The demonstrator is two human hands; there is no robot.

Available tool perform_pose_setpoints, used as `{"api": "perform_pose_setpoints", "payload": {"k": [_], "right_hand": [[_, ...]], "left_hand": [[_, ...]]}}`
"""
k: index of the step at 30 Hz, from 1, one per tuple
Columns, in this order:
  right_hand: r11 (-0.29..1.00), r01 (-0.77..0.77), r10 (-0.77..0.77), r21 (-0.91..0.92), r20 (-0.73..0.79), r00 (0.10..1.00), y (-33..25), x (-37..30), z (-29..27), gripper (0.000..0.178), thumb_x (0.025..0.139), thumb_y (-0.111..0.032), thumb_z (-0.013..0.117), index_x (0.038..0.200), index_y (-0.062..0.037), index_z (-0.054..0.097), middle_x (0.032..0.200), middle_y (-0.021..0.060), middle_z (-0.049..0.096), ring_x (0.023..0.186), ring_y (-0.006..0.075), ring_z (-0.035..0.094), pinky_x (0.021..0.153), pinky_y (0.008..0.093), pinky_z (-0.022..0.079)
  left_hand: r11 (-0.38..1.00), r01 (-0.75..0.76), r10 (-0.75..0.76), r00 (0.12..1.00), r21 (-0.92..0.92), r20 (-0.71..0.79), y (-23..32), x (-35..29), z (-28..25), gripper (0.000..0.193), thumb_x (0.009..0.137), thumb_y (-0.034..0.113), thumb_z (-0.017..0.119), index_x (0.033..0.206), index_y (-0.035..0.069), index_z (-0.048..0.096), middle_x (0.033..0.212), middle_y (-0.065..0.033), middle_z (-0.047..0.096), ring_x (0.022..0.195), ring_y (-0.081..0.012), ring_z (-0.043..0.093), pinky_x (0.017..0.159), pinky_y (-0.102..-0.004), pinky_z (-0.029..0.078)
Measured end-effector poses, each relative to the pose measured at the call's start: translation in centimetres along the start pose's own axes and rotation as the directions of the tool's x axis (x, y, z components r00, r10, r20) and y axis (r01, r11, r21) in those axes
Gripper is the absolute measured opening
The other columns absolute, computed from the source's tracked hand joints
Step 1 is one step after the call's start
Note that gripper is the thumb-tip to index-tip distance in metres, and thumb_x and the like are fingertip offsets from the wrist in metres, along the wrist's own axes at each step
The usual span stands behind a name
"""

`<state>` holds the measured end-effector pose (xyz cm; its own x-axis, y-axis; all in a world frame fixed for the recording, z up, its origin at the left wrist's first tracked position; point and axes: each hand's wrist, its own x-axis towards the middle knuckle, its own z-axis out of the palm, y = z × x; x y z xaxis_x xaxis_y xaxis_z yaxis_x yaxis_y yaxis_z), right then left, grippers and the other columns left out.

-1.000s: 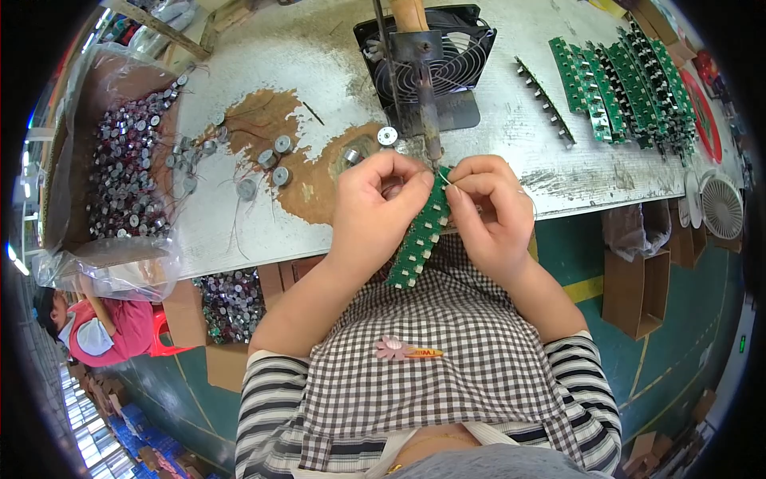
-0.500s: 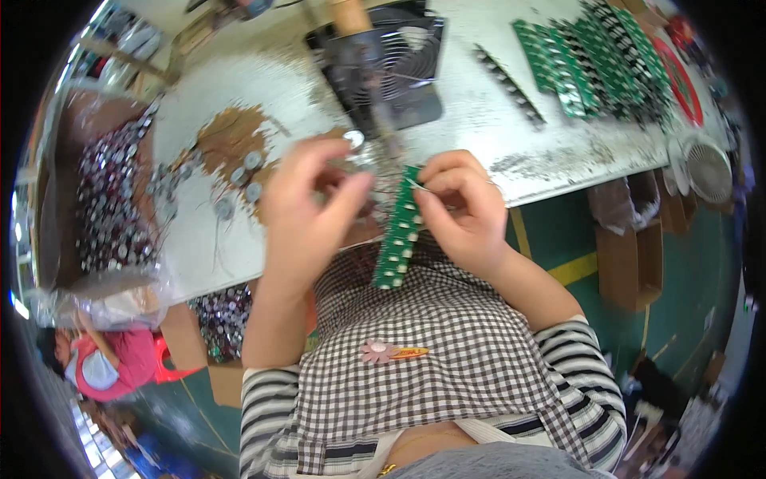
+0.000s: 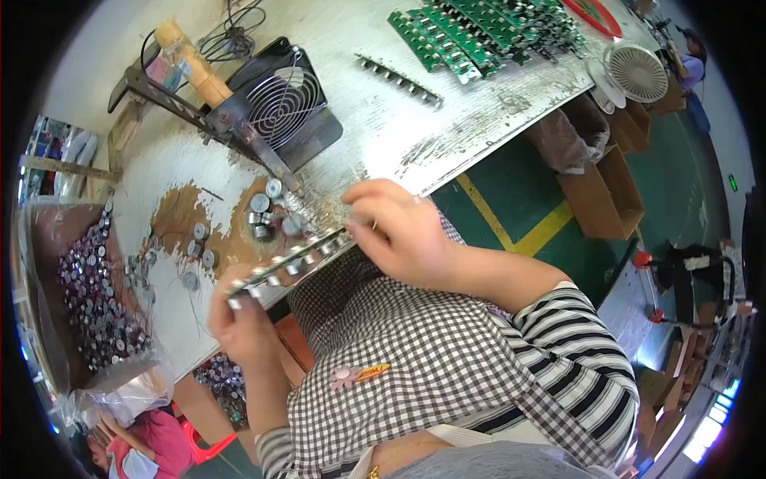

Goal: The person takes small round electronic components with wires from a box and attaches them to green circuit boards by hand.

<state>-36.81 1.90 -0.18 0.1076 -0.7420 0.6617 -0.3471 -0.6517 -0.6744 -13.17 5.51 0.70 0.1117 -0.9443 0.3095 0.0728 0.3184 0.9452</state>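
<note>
A long narrow circuit board strip [image 3: 289,262] carrying a row of silver round parts is held level between my two hands, just off the table's near edge. My left hand [image 3: 243,323] grips its left end. My right hand [image 3: 399,231] grips its right end, fingers curled over it. Loose silver cylindrical parts [image 3: 263,215] lie on the worn brown patch of the table right behind the strip.
A black fan [image 3: 287,100] and a soldering stand sit behind the strip. Green circuit boards [image 3: 471,32] are stacked at the far right, one populated strip [image 3: 399,80] beside them. A bin of silver parts [image 3: 88,295] is at the left. Cardboard boxes [image 3: 598,191] stand on the floor.
The board strip turned from hanging upright, green side showing, to lying level with its parts up. My left hand slid down to its left end. The camera view swung.
</note>
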Motion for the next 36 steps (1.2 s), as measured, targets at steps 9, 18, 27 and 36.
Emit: {"api": "perform_pose_setpoints", "payload": {"k": [9,18,27,36], "right_hand": [[0.964,0.265,-0.262,0.005,0.186,0.947,-4.1,2.1,4.3,0.016,0.077,-0.009,0.062,0.083,0.0001,0.051,0.058,0.0076,0.053,0.049,0.0254,0.057,0.043,0.0363,0.044],[0.804,0.594,-0.594,0.004,-0.018,0.804,-5.0,3.6,7.4,0.013,0.078,-0.011,0.065,0.077,-0.0008,0.057,0.055,0.0066,0.052,0.045,0.0194,0.052,0.041,0.0322,0.041],[0.987,0.137,-0.151,0.089,0.174,0.973,-6.0,3.0,9.0,0.01,0.087,-0.003,0.056,0.092,0.0061,0.055,0.058,0.0114,0.055,0.045,0.0228,0.054,0.041,0.0322,0.041],[0.972,0.232,-0.234,0.032,0.139,0.962,-6.3,5.4,8.7,0.012,0.086,-0.009,0.063,0.078,-0.0024,0.057,0.051,0.0066,0.052,0.041,0.0203,0.053,0.039,0.0319,0.04]], "left_hand": [[0.982,0.088,-0.104,0.99,-0.165,-0.09,1.3,-0.9,1.7,0.018,0.095,0.012,0.048,0.103,-0.003,0.054,0.09,-0.0077,0.061,0.076,-0.0129,0.06,0.062,-0.0262,0.052],[0.654,0.467,-0.442,0.875,-0.595,0.2,2.1,1.2,0.7,0.018,0.09,0.013,0.05,0.101,0.001,0.058,0.093,-0.0059,0.063,0.083,-0.0125,0.058,0.072,-0.0255,0.047],[0.807,0.26,-0.374,0.92,-0.53,-0.117,2.9,1.5,0.6,0.011,0.091,0.015,0.055,0.095,0.005,0.058,0.08,0.0021,0.057,0.066,-0.0041,0.049,0.057,-0.0178,0.037],[0.894,0.177,-0.236,0.967,-0.412,-0.097,1.7,0.6,0.2,0.019,0.098,0.017,0.047,0.108,0.002,0.052,0.098,-0.0013,0.057,0.084,-0.0073,0.054,0.073,-0.0228,0.045]]}}
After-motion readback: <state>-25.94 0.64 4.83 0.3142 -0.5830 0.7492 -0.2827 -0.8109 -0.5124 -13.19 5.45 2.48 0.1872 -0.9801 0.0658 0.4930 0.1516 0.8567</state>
